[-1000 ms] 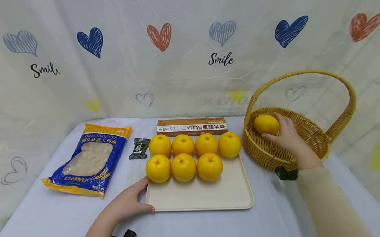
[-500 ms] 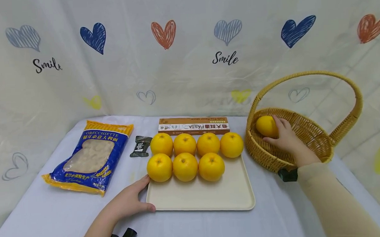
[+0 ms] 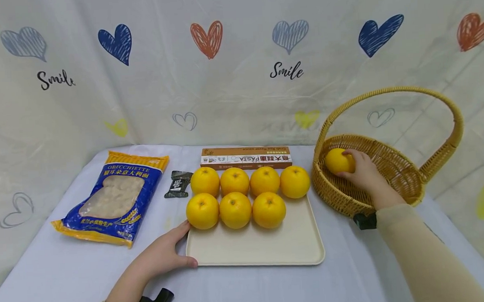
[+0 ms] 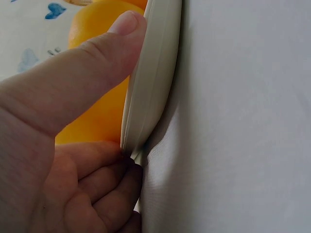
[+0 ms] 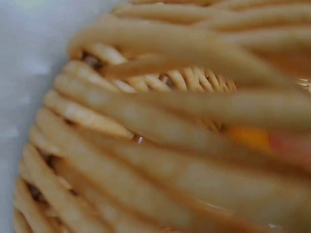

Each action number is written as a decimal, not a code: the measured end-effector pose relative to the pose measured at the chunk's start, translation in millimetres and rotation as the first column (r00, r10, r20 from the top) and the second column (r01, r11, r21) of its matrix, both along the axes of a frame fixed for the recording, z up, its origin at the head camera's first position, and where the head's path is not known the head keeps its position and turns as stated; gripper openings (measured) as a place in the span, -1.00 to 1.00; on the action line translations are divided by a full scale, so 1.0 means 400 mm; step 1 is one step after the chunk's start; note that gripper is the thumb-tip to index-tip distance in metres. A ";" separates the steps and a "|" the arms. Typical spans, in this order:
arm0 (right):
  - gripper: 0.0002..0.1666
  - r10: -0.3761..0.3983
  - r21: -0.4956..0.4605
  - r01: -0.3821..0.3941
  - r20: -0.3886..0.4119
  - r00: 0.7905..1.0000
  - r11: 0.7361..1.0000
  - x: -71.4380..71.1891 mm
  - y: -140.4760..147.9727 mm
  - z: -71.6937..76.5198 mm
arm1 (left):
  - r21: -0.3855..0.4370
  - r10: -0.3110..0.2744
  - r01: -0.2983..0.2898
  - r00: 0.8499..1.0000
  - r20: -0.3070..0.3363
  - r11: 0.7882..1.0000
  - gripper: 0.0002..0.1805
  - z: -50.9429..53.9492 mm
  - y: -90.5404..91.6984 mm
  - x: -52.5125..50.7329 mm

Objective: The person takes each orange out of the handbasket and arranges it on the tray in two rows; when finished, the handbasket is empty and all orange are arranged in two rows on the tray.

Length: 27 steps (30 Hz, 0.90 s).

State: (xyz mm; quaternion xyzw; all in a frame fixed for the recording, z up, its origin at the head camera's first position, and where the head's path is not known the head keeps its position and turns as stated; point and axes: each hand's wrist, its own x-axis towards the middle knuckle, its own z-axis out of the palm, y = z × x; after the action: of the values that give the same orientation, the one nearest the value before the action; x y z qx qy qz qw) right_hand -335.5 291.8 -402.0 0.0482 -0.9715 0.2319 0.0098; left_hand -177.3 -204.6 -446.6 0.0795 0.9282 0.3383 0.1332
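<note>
My right hand [image 3: 362, 172] grips an orange [image 3: 337, 161] inside the wicker basket [image 3: 401, 166], near its left wall. Thumb and fingers lie around the fruit. In the right wrist view the basket weave [image 5: 146, 111] fills most of the picture, and only a sliver of the orange [image 5: 248, 137] shows. My left hand [image 3: 161, 256] holds the cream tray [image 3: 254, 252] at its front left corner. Seen from the left wrist, the thumb [image 4: 109, 48] lies against the tray rim [image 4: 153, 77], with the other fingers curled by its edge. Several oranges [image 3: 235, 210] stand on the tray in two rows.
Behind the tray lies a brown and white pasta box [image 3: 245, 159]. A small dark wrapped packet [image 3: 178, 184] is beside the back left oranges. Farther left is a blue and yellow orecchiette bag [image 3: 114, 197]. The basket's tall handle [image 3: 389, 90] arches over its opening.
The right hand and its orange are slightly lower in the basket. The left hand stays at the tray corner. The head view has shifted a little.
</note>
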 end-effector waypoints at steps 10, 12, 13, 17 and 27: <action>-0.26 0.017 0.044 -0.016 -0.028 0.999 0.999 -0.003 -0.007 0.010 | -0.002 -0.014 0.014 1.000 -0.026 1.000 0.15 0.005 -0.002 -0.002; -0.27 0.017 0.039 -0.016 -0.022 1.000 0.999 -0.001 -0.007 0.011 | 0.000 -0.018 0.018 0.999 -0.035 1.000 0.15 0.004 -0.002 -0.001; -0.27 0.016 0.036 -0.015 -0.018 1.000 0.999 -0.001 -0.007 0.011 | 0.001 -0.020 0.020 0.999 -0.038 1.000 0.15 0.004 -0.002 0.000; -0.27 0.016 0.017 -0.016 0.001 1.000 1.000 0.002 -0.006 0.012 | 0.008 -0.016 0.016 0.999 -0.031 1.000 0.15 0.002 0.000 0.003; -0.20 -0.015 -0.105 0.003 -0.108 0.994 0.994 0.041 -0.008 0.034 | 0.006 -0.002 0.002 1.000 -0.015 1.000 0.15 0.005 0.001 0.008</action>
State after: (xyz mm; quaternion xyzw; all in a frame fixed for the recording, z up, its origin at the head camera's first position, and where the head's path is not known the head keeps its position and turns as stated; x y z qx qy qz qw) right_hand -319.2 288.7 -388.3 0.0558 -0.9562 0.2797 0.0662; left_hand -174.0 -204.0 -444.7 0.0835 0.9280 0.3404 0.1264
